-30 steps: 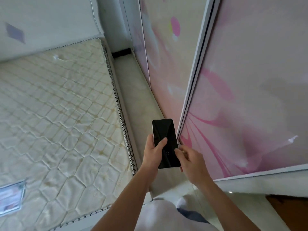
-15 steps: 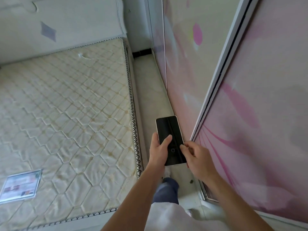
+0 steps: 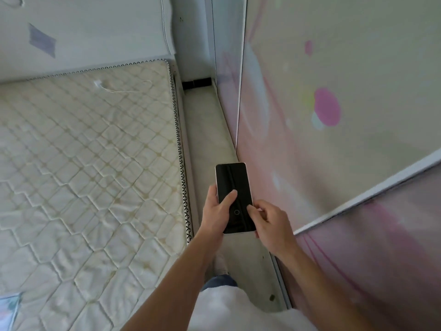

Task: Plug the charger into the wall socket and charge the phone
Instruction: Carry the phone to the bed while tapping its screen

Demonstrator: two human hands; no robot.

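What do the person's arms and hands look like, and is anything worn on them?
Both forearms are bare: no sleeves, watch or bracelets in view. The left hand and right hand wear no gloves, and no rings show. Lower down, a white top and blue trousers are visible.

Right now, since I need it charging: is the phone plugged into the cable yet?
Not plugged in. The phone, screen dark, is in both hands, while the white cable lies loose on the mattress.
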